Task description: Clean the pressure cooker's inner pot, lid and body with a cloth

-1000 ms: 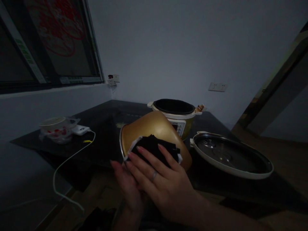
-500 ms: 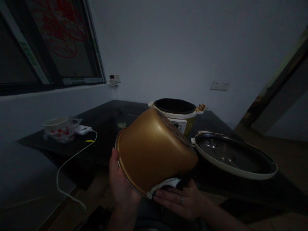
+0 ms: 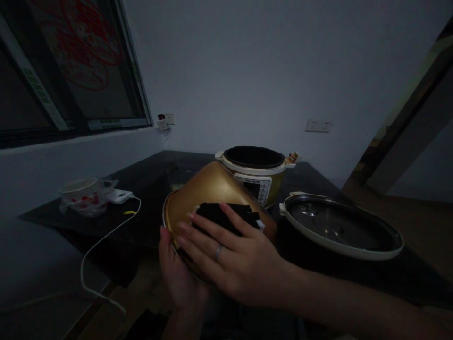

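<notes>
A gold-coloured inner pot is tipped on its side in front of me, its base turned to the right and away. My left hand grips the pot's rim from the lower left, thumb on the outside. With fingers extended, my right hand presses a black and white cloth against the pot's outer wall; a ring is on one finger. Behind the pot stands the pressure cooker body, uncovered, with a control panel facing me. The pot's inside is hidden.
On the dark table, the cooker lid lies upside down at the right. At the left are a bowl in a plastic bag and a white device whose cable hangs off the edge. Sockets are on the wall.
My right hand has moved the cloth from the pot's underside near the rim up onto the side facing me. The left hand keeps its hold on the rim; the view has shifted slightly.
</notes>
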The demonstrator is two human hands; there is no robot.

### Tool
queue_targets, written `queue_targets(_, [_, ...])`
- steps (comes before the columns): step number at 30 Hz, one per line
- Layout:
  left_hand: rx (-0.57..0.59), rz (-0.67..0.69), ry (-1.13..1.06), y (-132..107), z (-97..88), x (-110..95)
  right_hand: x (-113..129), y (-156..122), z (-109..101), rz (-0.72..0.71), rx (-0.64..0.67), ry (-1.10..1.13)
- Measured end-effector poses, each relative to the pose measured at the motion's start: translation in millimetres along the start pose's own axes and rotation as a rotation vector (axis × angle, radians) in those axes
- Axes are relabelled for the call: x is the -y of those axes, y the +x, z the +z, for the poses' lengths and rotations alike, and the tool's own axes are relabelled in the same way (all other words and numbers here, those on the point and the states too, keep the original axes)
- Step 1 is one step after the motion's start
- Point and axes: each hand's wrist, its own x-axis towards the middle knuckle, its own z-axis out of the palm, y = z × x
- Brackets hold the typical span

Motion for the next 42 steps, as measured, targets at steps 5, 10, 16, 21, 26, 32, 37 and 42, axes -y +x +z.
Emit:
queue_targets(5, [-0.052, -0.029, 0.048, -4.1, 1.4, 9.5, -25.3, 33.9, -0.3, 0.097, 0.145, 0.057])
queue_targets(10, [-0.132, -0.043, 0.086, -12.4, 8.0, 11.8, -74.6, 54.8, -4.6, 0.203, 0.363, 0.316])
queue_targets(16, [-0.172, -0.037, 0.118, -14.2, 9.1, 6.9, -79.5, 56.0, -11.0, 0.150, 0.400, 0.386])
queue_targets(21, [-0.108, 0.003, 0.061, -9.1, 2.2, 6.0, -46.7, 39.9, -17.3, 0.018, 0.310, 0.248])
queue_targets(26, [-0.012, -0.056, 0.032, 3.9, -8.4, -0.2, -15.4, 5.5, -20.3, -0.070, 0.207, 0.174])
queue_targets(32, [-0.030, -0.139, 0.057, 20.2, -13.7, -10.7, -7.2, -41.5, -11.0, -0.207, 0.075, 0.056])
queue_targets(37, [-0.041, -0.189, 0.074, 21.8, -13.6, -12.5, -9.0, -45.0, -12.3, -0.102, -0.028, -0.012])
queue_targets(42, [-0.093, -0.211, 0.052, 23.6, -10.9, -14.8, -6.8, -28.9, -20.1, -0.032, -0.029, 0.012])
